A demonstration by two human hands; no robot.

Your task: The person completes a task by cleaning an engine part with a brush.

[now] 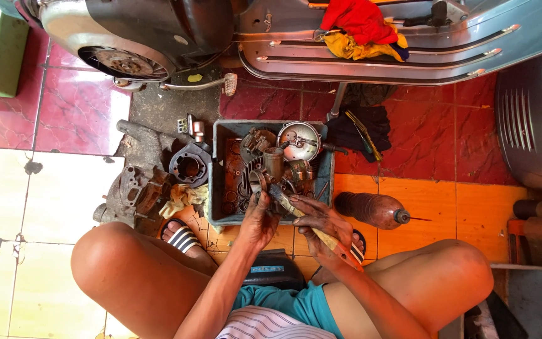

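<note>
Greasy left hand (260, 216) curls around a grimy ribbed metal part (255, 179) at the near edge of the grey plastic tray (217, 169). Right hand (321, 223) is closed on a brush (312, 226) with a pale wooden handle, bristle end touching that part. Domed shiny cover (299, 139) lies further back; a dusty brown bottle (371, 210) rests on orange tile

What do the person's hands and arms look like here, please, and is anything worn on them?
Both arms are bare to the shoulder, with no sleeves, gloves, watch or rings visible. The left hand and right hand are smeared with dark grease, heaviest over the fingers and knuckles, fading along the forearms.
</note>
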